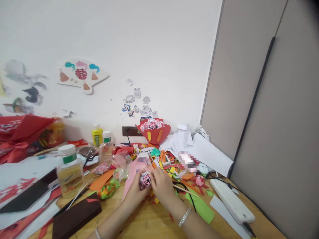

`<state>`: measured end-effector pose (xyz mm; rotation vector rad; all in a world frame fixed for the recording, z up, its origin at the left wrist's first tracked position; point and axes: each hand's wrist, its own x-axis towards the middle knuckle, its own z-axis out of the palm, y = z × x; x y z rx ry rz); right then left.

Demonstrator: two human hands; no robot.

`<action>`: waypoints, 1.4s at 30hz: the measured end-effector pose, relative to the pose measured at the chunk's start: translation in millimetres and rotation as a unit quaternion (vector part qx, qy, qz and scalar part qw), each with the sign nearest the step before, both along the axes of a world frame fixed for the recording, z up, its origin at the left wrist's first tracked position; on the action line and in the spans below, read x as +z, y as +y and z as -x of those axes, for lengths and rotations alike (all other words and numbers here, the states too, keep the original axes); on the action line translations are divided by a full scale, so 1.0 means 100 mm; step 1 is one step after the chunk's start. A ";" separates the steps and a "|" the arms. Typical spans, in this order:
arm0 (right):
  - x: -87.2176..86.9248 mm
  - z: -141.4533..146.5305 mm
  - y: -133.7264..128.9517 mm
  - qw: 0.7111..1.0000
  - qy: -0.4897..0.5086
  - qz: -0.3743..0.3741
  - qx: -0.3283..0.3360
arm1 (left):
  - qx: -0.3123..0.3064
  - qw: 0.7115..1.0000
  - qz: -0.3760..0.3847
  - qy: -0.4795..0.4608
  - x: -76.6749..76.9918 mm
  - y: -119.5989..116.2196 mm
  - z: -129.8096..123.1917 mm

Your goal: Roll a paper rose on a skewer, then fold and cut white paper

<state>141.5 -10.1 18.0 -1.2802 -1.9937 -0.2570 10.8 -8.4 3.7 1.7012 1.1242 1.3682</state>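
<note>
Between my hands is a pink and white paper rose [145, 180] with dark-edged, layered petals, its open face toward me. My left hand [136, 189] wraps round it from the left and below, fingers closed. From the right, my right hand [161, 184] pinches at the rose's edge with bent fingers. Under and beside my left hand lies a pink paper sheet [131, 171]. A thin wooden stick [185, 190] sticks out to the right past my right wrist; its other end is hidden. Coloured paper scraps [171, 169] spread behind my hands.
A red-wrapped bouquet of paper roses [157, 134] stands against the wall. Clear jars [70, 174], a dark brown box [77, 215] and a crumpled green-orange paper piece [109, 189] are on the left. To the right lie green paper [200, 207] and a white power strip [231, 200].
</note>
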 end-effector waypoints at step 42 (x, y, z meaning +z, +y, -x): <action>-0.04 -0.05 0.02 0.998 0.020 -0.062 0.001 | 0.033 0.999 -0.031 0.024 0.10 -0.10 -0.02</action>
